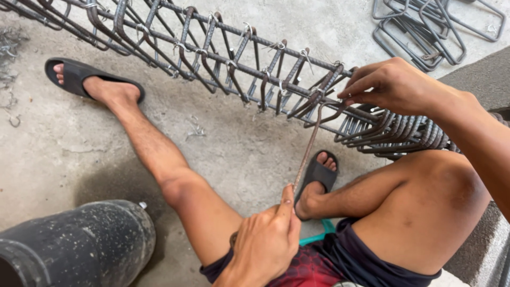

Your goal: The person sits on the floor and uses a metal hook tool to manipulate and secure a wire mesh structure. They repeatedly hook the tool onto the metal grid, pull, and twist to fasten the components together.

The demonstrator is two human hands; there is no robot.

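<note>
Left of left hand [264,242]: open concrete floor [69,154], bounded by black drum [79,239]. Above it, rebar cage [239,58] blocks passage (stirrups closely spaced). Stacked stirrups [396,133] crowd below right hand [396,85].

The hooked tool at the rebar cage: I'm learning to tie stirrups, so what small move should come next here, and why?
Probably a twist of the hooked tool by the left hand. Its hook sits at the crossing of stirrup and long bar on the rebar cage, where the right hand pinches. Neighbouring joints already carry twisted wire ties; whether wire is looped here, I cannot tell.
</note>
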